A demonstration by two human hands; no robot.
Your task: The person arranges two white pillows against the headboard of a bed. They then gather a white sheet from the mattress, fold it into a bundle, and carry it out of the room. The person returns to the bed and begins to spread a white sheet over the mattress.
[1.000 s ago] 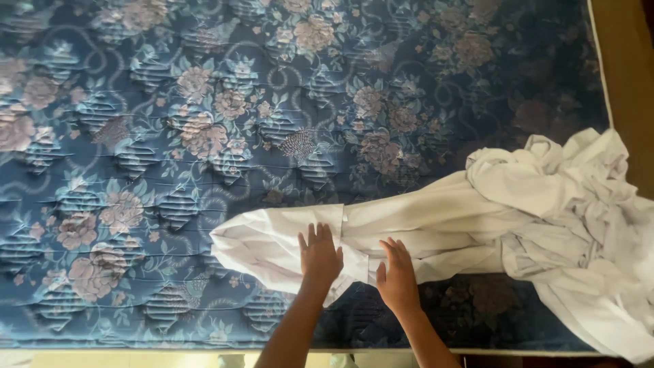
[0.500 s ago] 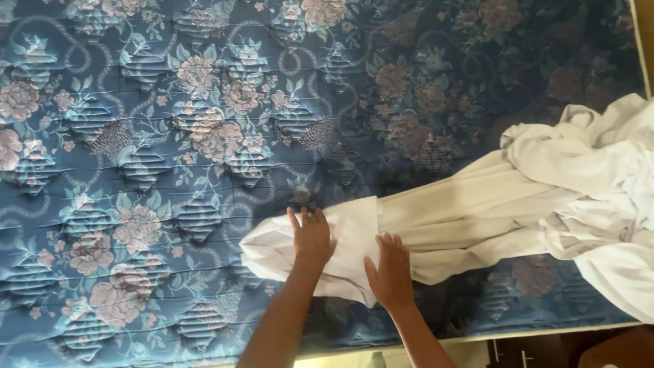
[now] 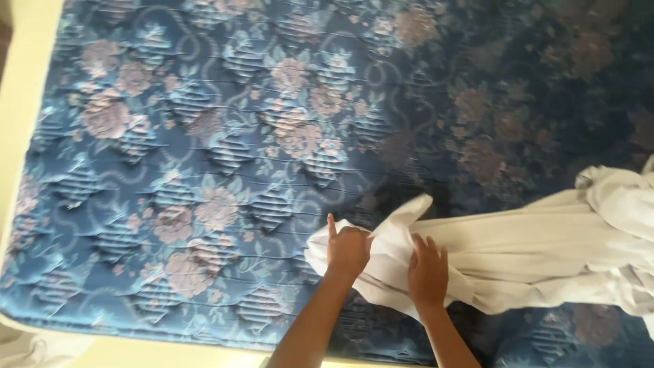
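The blue mattress (image 3: 204, 170) with its quilted pink-and-grey flowers fills nearly everything I see; its far right part lies in shadow, where the pattern is hard to read, and its top and right sides run out of view. A pale edge (image 3: 20, 123) borders it on the left and along the near side, and I cannot tell whether that is frame or floor. Across the lower right lies my white sheet (image 3: 545, 252), bunched into a long roll that widens into a crumpled heap cut off at the right border, so its full extent is hidden. Its near end rests on the mattress close to the near edge, under my hands. My left hand (image 3: 347, 249) is closed on a fold of the sheet with the forefinger sticking up straight; the other fingers curl into the cloth and their tips are out of sight. My right hand (image 3: 428, 272) lies just beside it, fingers close together and pressed onto the sheet; whether it grips any cloth underneath, I cannot tell.
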